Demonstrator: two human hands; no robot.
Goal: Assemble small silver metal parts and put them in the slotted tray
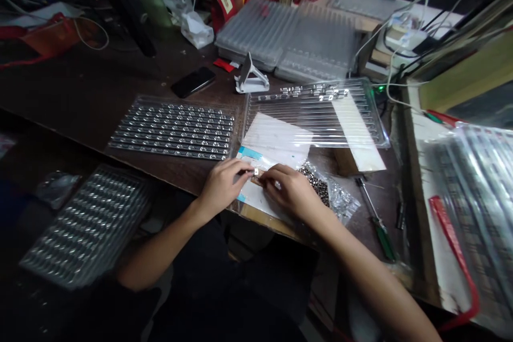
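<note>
My left hand [223, 186] pinches a small connector [256, 171] with a shiny metal face between thumb and fingertips. Close beside it, my right hand [292, 190] has its fingers curled and pressed together; whatever they grip is too small to make out. Both hands are above a white sheet [253, 197] edged with blue tape at the front of the table. By my right wrist lies a heap of small metal parts [316, 184] on clear plastic. A clear ribbed tray [288, 117] behind the hands has several connectors [296, 91] along its far side.
A filled tray of connectors [174, 128] lies at left, with a phone [193, 82] behind it. Stacked filled trays [86, 224] stand lower left. A green-handled screwdriver [382, 238] and a white strip [358, 131] are at right. Clear trays [256, 29] are stacked behind.
</note>
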